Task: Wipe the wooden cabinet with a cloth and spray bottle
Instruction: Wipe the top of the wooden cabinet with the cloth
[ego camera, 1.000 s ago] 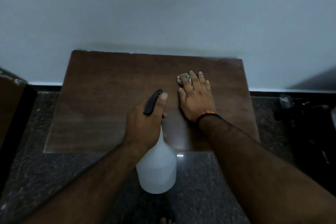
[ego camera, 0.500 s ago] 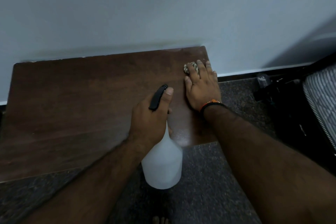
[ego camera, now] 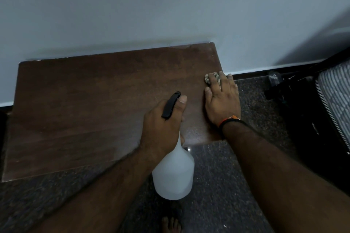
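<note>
The dark brown wooden cabinet top (ego camera: 91,104) stands against a pale wall. My left hand (ego camera: 162,125) is closed around the neck of a white spray bottle (ego camera: 174,174) with a black trigger head, held over the cabinet's front right part. My right hand (ego camera: 222,100) lies flat at the cabinet's right edge, pressing a small bunched, patterned cloth (ego camera: 212,79) under the fingers. Only a bit of the cloth shows past the fingertips. An orange and black band circles the right wrist.
A dark speckled stone floor (ego camera: 217,204) lies below the cabinet. A striped fabric item (ego camera: 335,100) and dark objects (ego camera: 284,89) sit on the floor at the right, close to the wall. My bare toes (ego camera: 171,224) show at the bottom edge.
My right hand with the cloth has slid rightward to the cabinet's right edge. The view has shifted to the right. The left hand keeps holding the bottle.
</note>
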A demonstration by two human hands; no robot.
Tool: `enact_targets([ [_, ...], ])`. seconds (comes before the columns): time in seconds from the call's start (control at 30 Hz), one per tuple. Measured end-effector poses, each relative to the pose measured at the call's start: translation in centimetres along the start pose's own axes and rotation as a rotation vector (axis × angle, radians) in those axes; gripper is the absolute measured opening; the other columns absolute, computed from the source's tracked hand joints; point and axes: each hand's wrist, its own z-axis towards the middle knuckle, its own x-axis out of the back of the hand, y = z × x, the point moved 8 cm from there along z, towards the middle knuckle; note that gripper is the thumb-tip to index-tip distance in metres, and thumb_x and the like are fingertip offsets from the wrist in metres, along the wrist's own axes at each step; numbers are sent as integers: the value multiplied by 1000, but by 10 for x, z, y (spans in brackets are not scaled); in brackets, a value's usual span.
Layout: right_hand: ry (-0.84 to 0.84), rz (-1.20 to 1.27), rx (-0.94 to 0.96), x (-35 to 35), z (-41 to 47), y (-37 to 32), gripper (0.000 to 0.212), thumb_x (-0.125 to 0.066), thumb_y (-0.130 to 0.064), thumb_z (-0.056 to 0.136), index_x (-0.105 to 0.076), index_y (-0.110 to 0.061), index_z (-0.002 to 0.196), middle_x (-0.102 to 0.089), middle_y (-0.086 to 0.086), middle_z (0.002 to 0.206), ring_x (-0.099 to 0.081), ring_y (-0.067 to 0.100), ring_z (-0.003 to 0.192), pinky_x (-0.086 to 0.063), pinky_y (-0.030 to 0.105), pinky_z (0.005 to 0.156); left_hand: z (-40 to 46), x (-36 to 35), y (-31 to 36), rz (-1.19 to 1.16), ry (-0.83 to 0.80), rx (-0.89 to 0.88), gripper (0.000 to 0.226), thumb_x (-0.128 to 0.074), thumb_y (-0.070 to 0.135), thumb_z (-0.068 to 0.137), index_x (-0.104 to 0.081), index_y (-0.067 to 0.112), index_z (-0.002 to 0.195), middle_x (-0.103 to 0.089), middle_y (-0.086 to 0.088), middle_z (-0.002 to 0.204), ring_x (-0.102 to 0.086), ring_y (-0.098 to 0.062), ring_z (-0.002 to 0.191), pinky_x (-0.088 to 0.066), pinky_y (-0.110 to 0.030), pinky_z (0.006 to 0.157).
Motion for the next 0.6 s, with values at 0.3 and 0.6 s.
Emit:
enact_targets([
  [0.3,22,-10,-20,4,-54,10,52,-33,-41,99,-39,-27,149,-32,9,160,-21,35,151,-19,54,122,-25,-9,-7,-20,-40,28,66,-52,70,88,-72,8,81,-70,-4,63,-70,-30,59,-62,-57,69],
  [0.6,1,-43,-28,3,-79,13,54,-29,-41,98,-38,-26,150,-30,9,161,-19,35,151,-18,56,123,-32,-13,2,-20,-31,-12,68,-48,69,87,-71,6,79,-65,1,57,-68,-24,55,-61,-42,64],
])
